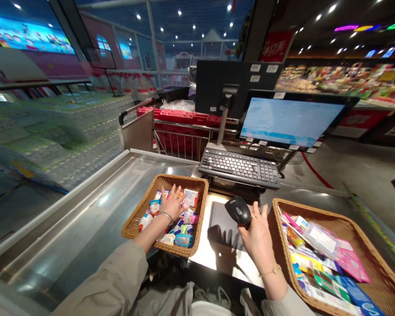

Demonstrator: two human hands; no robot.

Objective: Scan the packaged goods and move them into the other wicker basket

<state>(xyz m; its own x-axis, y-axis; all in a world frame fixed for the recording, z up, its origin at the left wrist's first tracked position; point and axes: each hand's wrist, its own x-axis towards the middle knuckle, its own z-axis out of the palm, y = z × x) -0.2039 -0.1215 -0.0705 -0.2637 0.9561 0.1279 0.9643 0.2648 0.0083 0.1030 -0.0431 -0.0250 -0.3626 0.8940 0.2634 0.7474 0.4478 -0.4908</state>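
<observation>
My left hand (173,202) reaches into a wicker basket (134,222) full of small packaged items, fingers curled down over a pink packet (185,205); whether it grips the packet is hidden. My right hand (257,233) holds a black handheld barcode scanner (238,210) above the steel counter, fingers wrapped round its handle. A red-and-white packet (191,197) lies just right of my left hand.
A second wicker basket (380,273) with several colourful packets stands at the right. Behind are a black keyboard (239,166), a lit touchscreen (291,121), a customer display back (227,85) and a cart holding red baskets (181,118). A steel conveyor surface (95,219) runs left.
</observation>
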